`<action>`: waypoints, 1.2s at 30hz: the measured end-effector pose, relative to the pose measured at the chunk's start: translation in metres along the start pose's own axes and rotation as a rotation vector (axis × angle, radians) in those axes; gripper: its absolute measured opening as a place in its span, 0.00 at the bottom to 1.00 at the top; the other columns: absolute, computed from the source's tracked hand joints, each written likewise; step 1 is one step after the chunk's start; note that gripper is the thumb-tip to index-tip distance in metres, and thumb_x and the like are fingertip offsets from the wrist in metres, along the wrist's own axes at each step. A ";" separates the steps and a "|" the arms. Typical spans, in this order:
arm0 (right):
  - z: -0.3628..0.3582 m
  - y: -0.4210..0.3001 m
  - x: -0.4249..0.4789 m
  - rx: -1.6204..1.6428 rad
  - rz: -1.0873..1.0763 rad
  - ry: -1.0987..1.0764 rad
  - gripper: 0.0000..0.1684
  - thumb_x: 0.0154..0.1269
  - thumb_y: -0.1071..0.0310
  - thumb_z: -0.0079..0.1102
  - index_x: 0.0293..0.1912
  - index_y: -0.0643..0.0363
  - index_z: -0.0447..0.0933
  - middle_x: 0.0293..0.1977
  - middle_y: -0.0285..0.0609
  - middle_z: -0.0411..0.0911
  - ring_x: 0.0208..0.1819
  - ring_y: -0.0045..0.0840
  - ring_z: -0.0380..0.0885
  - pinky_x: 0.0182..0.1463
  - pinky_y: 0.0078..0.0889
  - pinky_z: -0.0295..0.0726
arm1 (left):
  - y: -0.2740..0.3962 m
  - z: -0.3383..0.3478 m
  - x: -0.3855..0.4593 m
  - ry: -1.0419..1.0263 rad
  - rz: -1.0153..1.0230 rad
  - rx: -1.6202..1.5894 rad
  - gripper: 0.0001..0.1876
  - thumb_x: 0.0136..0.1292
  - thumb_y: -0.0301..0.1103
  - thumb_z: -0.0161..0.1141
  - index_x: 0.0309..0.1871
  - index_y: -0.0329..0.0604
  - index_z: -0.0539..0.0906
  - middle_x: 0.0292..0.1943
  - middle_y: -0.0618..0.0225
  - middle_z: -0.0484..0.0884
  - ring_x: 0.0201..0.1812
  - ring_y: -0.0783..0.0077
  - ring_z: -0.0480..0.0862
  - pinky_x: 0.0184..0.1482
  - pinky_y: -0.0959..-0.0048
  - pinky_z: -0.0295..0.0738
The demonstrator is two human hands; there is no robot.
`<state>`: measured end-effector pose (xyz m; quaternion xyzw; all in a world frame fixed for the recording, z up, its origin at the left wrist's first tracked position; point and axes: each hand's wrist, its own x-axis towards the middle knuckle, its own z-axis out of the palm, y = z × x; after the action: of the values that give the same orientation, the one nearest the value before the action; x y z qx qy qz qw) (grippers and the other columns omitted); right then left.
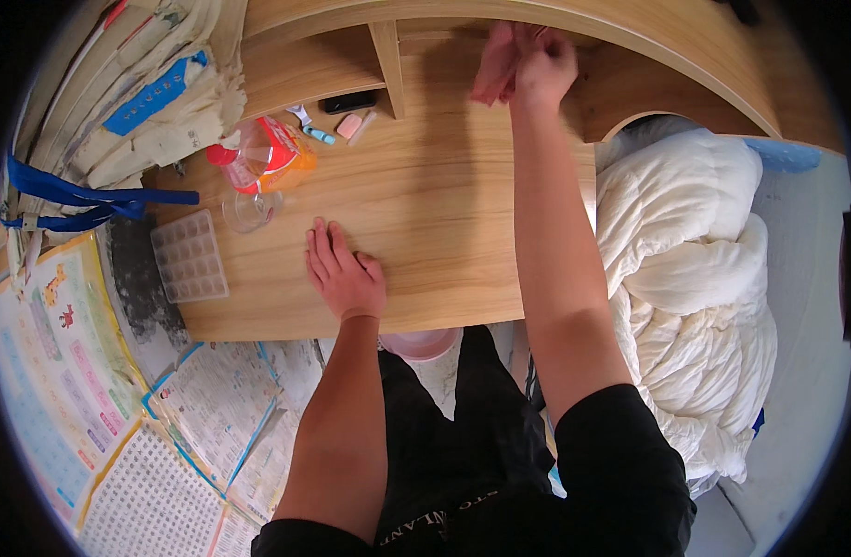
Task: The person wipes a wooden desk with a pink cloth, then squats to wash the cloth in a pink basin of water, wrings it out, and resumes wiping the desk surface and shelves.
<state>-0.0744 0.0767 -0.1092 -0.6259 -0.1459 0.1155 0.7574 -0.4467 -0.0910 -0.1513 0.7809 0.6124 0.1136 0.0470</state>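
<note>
Under the upper shelf at the back of the desk, my right hand point(545, 73) grips a pink cloth point(496, 66), which hangs to the left of my fingers. My left hand point(345, 275) lies palm down on the wooden desktop point(398, 188) near its front edge, fingers pointing away from me and holding nothing. Beyond it, to the left, a plastic bottle point(258, 157) with a red cap and orange label lies on its side. A clear round container point(251, 211) sits just in front of the bottle.
A clear compartment tray point(189, 256) lies at the desk's left edge. Near the back are a black case point(349, 102), a pink eraser-like block point(349, 125) and a blue item point(319, 134). Stacked books point(147, 90) stand left; a white quilt point(697, 278) lies right.
</note>
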 end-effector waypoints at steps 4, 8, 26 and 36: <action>-0.002 0.015 -0.001 -0.060 -0.050 -0.058 0.13 0.64 0.75 0.76 0.47 0.67 0.85 0.44 0.42 0.88 0.45 0.25 0.83 0.55 0.30 0.82 | 0.001 -0.001 0.000 -0.005 -0.014 0.013 0.34 0.68 0.37 0.51 0.79 0.38 0.67 0.84 0.56 0.61 0.84 0.47 0.58 0.84 0.47 0.51; 0.022 -0.092 -0.018 -0.078 0.063 -0.182 0.12 0.65 0.77 0.72 0.47 0.70 0.84 0.39 0.42 0.88 0.40 0.24 0.84 0.49 0.30 0.85 | -0.004 0.000 -0.004 0.020 -0.011 0.030 0.35 0.69 0.38 0.50 0.79 0.38 0.67 0.84 0.56 0.61 0.84 0.47 0.58 0.84 0.47 0.51; 0.036 -0.057 -0.053 -0.187 0.106 -0.202 0.07 0.66 0.78 0.69 0.43 0.71 0.85 0.42 0.45 0.89 0.41 0.23 0.85 0.50 0.26 0.84 | -0.004 0.000 -0.005 -0.004 -0.016 0.044 0.35 0.68 0.37 0.51 0.80 0.39 0.66 0.84 0.55 0.60 0.85 0.48 0.58 0.84 0.46 0.51; 0.066 -0.069 -0.035 -0.122 -0.077 -0.214 0.09 0.65 0.77 0.71 0.45 0.68 0.87 0.39 0.42 0.89 0.40 0.22 0.85 0.50 0.25 0.84 | -0.006 0.002 -0.005 0.004 -0.009 0.051 0.36 0.68 0.39 0.51 0.80 0.39 0.66 0.85 0.56 0.59 0.85 0.50 0.57 0.84 0.47 0.51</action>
<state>-0.1319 0.1112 -0.0323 -0.6487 -0.2567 0.1433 0.7020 -0.4533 -0.0942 -0.1556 0.7788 0.6188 0.0991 0.0262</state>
